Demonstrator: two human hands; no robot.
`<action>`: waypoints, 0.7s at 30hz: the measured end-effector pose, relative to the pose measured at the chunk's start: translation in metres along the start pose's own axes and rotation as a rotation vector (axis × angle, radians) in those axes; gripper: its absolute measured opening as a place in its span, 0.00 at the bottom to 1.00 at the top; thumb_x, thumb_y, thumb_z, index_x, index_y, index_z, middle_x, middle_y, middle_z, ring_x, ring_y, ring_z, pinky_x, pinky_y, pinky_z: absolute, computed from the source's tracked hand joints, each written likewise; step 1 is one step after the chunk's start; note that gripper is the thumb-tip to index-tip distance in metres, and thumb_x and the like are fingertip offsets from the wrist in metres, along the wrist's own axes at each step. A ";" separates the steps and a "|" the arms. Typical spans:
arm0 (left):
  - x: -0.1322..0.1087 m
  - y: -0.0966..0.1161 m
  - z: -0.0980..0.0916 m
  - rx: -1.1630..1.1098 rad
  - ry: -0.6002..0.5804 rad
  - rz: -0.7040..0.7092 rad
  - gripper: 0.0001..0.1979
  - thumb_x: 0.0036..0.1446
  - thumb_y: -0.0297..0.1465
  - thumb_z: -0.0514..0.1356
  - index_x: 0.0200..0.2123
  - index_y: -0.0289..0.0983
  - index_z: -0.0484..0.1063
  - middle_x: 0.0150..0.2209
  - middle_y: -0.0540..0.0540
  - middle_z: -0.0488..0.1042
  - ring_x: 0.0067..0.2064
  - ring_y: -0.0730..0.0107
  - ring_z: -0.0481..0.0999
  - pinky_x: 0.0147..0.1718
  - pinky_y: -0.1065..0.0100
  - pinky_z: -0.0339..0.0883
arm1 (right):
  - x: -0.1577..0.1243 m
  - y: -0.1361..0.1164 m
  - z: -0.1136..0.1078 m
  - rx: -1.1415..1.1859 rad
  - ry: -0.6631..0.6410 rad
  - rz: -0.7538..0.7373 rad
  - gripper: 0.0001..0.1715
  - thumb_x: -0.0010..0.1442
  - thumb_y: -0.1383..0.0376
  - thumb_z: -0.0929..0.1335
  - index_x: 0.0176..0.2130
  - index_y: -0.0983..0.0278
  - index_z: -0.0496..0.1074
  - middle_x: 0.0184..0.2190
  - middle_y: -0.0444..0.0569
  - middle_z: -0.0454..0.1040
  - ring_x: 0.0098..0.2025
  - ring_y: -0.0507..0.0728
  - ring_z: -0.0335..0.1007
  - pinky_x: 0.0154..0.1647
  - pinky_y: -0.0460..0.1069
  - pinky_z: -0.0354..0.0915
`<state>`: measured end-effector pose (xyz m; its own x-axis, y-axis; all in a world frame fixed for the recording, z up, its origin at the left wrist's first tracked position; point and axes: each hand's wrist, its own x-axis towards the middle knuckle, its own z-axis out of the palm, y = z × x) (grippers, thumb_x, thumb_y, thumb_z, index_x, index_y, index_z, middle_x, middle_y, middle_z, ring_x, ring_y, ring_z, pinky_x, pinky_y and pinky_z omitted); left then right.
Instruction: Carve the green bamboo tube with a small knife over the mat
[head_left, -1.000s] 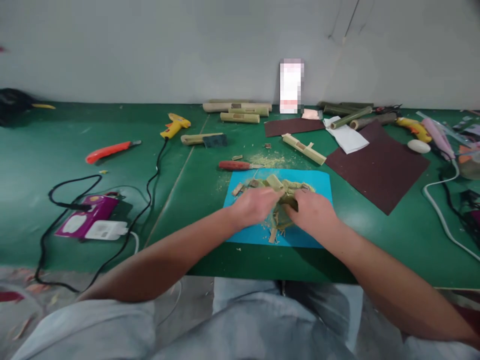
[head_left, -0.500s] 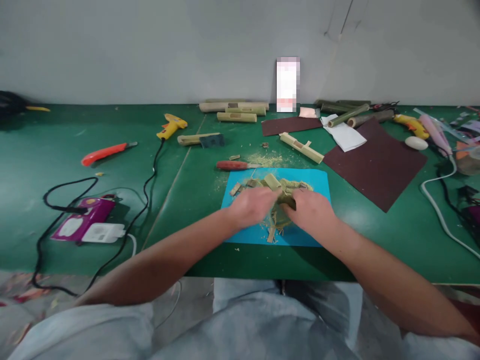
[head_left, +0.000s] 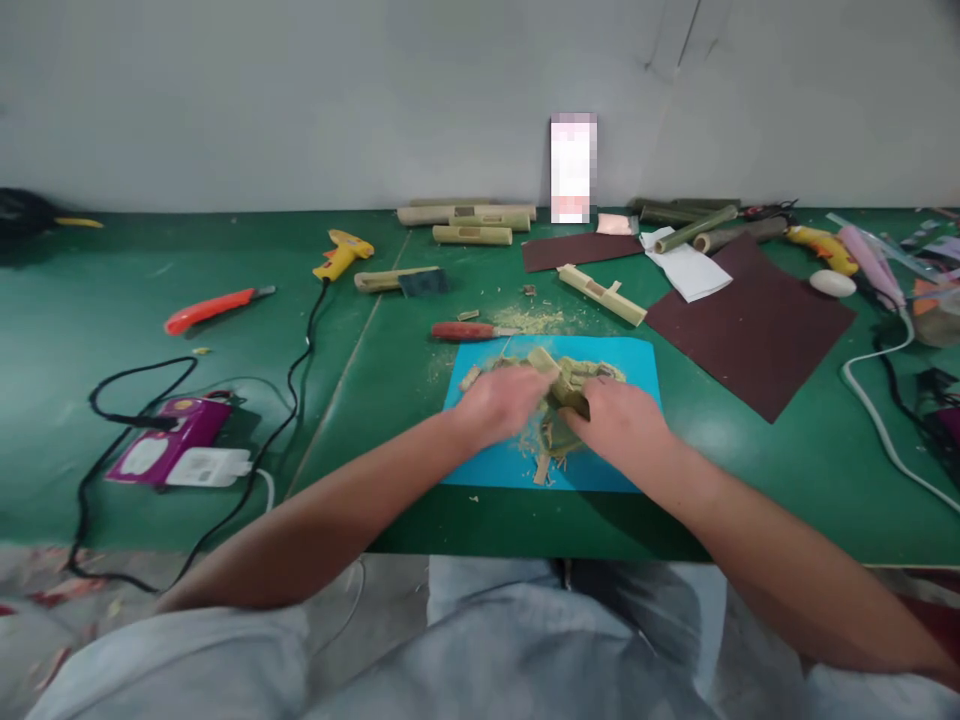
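Observation:
My right hand is closed around a short greenish bamboo piece, over the right half of a blue sheet. Just left of that piece, my left hand has its fingers pressed together. Whatever they pinch is hidden. A pale flat bamboo chip shows just beyond my left fingertips. Cut bamboo bits and sawdust lie on the sheet under and around both hands. A red-handled knife rests along the sheet's far edge.
Leftward lie an orange cutter, a yellow glue gun and a purple power strip with cords. Bamboo tubes and a lit phone are at the back. Brown sandpaper sheets and a white egg-shaped object are at right.
My left hand has shifted slightly left, away from the bamboo piece. My right hand keeps its grip in nearly the same place.

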<state>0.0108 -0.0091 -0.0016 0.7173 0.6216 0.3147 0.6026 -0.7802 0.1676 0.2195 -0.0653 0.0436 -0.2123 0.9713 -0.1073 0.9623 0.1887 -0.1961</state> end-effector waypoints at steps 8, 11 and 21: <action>0.003 0.004 -0.003 0.076 -0.027 0.019 0.19 0.71 0.31 0.47 0.56 0.34 0.73 0.37 0.42 0.79 0.40 0.65 0.78 0.40 0.66 0.73 | 0.000 0.000 0.001 0.005 0.006 0.003 0.17 0.66 0.55 0.65 0.41 0.65 0.74 0.40 0.55 0.78 0.42 0.62 0.76 0.33 0.52 0.62; 0.004 0.006 -0.004 0.058 -0.095 0.052 0.19 0.70 0.30 0.48 0.56 0.36 0.73 0.38 0.43 0.79 0.40 0.66 0.78 0.38 0.68 0.73 | 0.000 0.000 0.002 0.002 0.018 -0.001 0.17 0.66 0.55 0.65 0.41 0.65 0.74 0.40 0.55 0.78 0.42 0.62 0.76 0.33 0.52 0.61; 0.003 -0.002 -0.005 -0.010 0.016 -0.023 0.21 0.71 0.32 0.46 0.55 0.33 0.74 0.37 0.41 0.78 0.39 0.61 0.79 0.36 0.63 0.74 | 0.000 0.001 0.003 0.004 0.038 0.011 0.15 0.64 0.54 0.66 0.39 0.63 0.73 0.39 0.54 0.78 0.41 0.62 0.76 0.32 0.51 0.61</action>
<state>0.0095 -0.0058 0.0035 0.6978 0.6380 0.3256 0.6151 -0.7667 0.1840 0.2201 -0.0656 0.0403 -0.1947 0.9782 -0.0725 0.9638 0.1771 -0.1993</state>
